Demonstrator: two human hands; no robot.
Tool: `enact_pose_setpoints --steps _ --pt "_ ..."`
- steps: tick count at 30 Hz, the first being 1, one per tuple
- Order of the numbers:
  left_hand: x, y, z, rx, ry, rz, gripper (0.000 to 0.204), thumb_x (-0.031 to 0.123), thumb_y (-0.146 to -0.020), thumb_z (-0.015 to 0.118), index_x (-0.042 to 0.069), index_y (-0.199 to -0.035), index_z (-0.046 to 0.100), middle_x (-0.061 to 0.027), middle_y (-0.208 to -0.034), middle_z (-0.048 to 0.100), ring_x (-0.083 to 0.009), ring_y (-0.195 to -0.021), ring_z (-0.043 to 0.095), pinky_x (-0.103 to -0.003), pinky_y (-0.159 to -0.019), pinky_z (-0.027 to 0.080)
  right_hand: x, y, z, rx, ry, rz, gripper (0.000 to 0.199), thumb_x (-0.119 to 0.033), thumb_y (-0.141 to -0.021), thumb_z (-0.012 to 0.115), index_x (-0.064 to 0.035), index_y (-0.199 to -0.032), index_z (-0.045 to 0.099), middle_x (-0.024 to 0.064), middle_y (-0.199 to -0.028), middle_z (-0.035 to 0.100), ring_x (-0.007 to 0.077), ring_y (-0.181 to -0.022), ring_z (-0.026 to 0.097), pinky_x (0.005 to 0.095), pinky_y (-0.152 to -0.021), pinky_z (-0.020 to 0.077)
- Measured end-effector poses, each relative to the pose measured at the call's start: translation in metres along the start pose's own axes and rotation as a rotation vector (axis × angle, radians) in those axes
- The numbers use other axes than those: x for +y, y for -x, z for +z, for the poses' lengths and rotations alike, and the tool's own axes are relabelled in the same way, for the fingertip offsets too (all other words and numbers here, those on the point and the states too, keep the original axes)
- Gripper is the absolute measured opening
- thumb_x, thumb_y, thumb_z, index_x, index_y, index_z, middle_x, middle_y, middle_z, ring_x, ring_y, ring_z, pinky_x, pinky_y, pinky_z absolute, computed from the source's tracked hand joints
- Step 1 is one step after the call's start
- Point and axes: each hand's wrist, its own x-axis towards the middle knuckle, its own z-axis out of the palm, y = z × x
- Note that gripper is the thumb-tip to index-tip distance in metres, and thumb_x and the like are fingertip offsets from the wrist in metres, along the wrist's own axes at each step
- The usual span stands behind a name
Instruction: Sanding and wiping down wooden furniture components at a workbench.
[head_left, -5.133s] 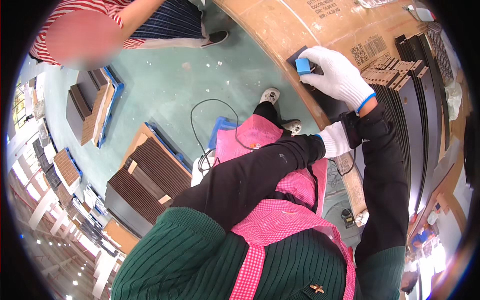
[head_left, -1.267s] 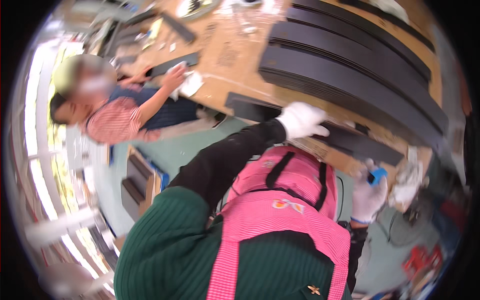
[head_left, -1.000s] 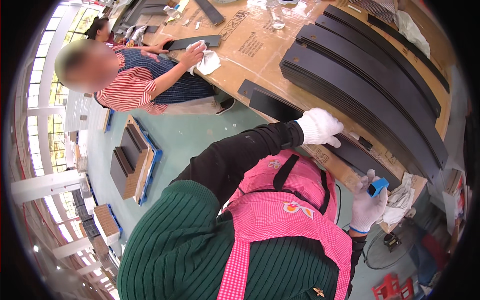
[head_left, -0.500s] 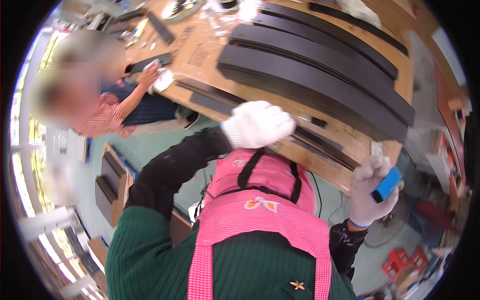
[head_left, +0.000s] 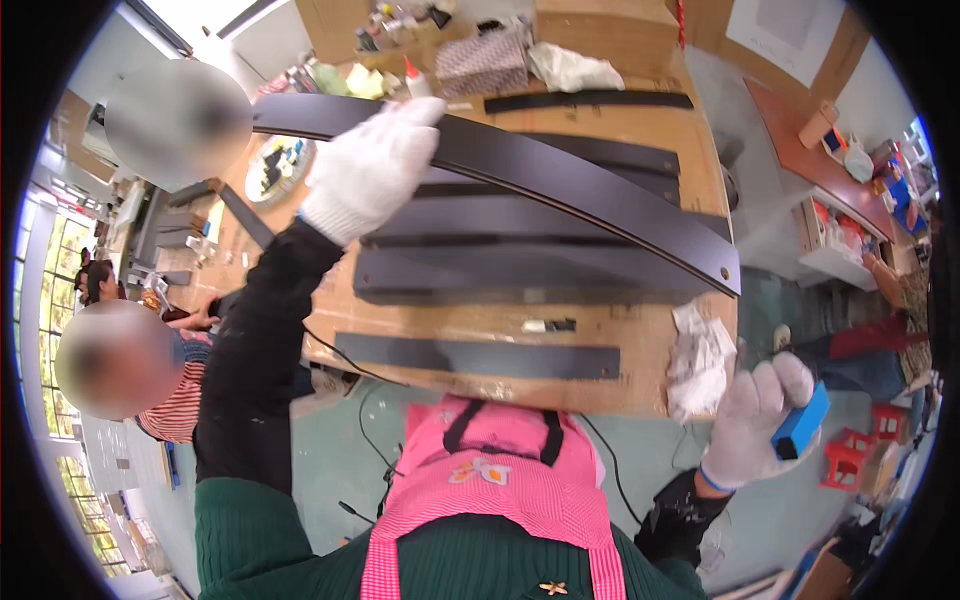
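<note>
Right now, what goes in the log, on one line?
left hand: gripping long dark panel; right hand: holding blue block; stacked panels: on table; single strip: lying near table edge

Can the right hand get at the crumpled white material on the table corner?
Probably yes: the right hand is close beside the crumpled white material, with nothing visible between them. It holds a blue block, though, which might hinder a grasp.

On our worktable (head_left: 642, 388), a loose panel (head_left: 480, 356) lies near, stacked panels (head_left: 520, 275) lie beyond it beneath our held panel (head_left: 590, 190), a cloth (head_left: 697, 360) sits at near right, and a plate (head_left: 257, 191) at far left.
</note>
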Motion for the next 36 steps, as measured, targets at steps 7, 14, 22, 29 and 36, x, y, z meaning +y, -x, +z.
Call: enact_pose_setpoints --steps 7,14,22,29,36 --pt "-0.051 -0.023 0.070 -0.169 -0.036 -0.052 0.028 0.010 -0.092 0.063 0.006 -0.120 0.060 -0.0139 -0.108 0.072 -0.0297 -0.098 0.073 -0.038 -0.082 0.060 0.016 0.009 -0.016 0.069 -0.033 -0.101 0.027 -0.018 -0.089 0.068 -0.0114 -0.105 0.047 -0.0009 -0.104 0.042 0.0162 -0.081 0.034 0.0349 -0.073 0.0304" --pt "-0.087 -0.032 0.135 -0.364 0.082 0.058 0.028 0.021 -0.087 0.072 0.006 -0.103 0.053 -0.0124 -0.103 0.063 -0.0339 -0.092 0.069 -0.048 -0.076 0.055 0.026 0.019 -0.026 0.260 0.065 -0.273 0.035 -0.027 -0.091 0.071 -0.0062 -0.112 0.052 0.0048 -0.113 0.050 0.0173 -0.083 0.037 0.0352 -0.073 0.0329" --pt "-0.043 -0.019 0.207 -0.539 0.305 -0.045 0.033 0.021 -0.087 0.073 0.005 -0.106 0.051 -0.0140 -0.101 0.062 -0.0359 -0.091 0.069 -0.048 -0.075 0.056 0.050 0.018 -0.033 0.377 0.154 -0.301 0.035 -0.032 -0.093 0.069 -0.0037 -0.112 0.058 0.0067 -0.114 0.055 0.0173 -0.081 0.038 0.0350 -0.074 0.0356" --pt "0.004 -0.015 0.259 -0.547 0.336 0.026 0.016 0.014 -0.088 0.065 0.004 -0.098 0.058 -0.0147 -0.093 0.063 -0.0321 -0.084 0.071 -0.046 -0.067 0.060 0.060 0.016 -0.039 0.475 0.216 -0.355 0.036 -0.031 -0.093 0.070 -0.0017 -0.111 0.061 0.0064 -0.110 0.055 0.0169 -0.081 0.039 0.0338 -0.073 0.0352" --pt "0.016 -0.005 0.283 -0.671 0.225 0.046 0.014 0.016 -0.090 0.063 0.004 -0.097 0.059 -0.0132 -0.099 0.063 -0.0332 -0.091 0.071 -0.047 -0.069 0.061 0.067 0.013 -0.050 0.491 0.172 -0.325 0.036 -0.030 -0.094 0.070 -0.0011 -0.114 0.063 0.0076 -0.114 0.058 0.0167 -0.082 0.041 0.0338 -0.073 0.0380"
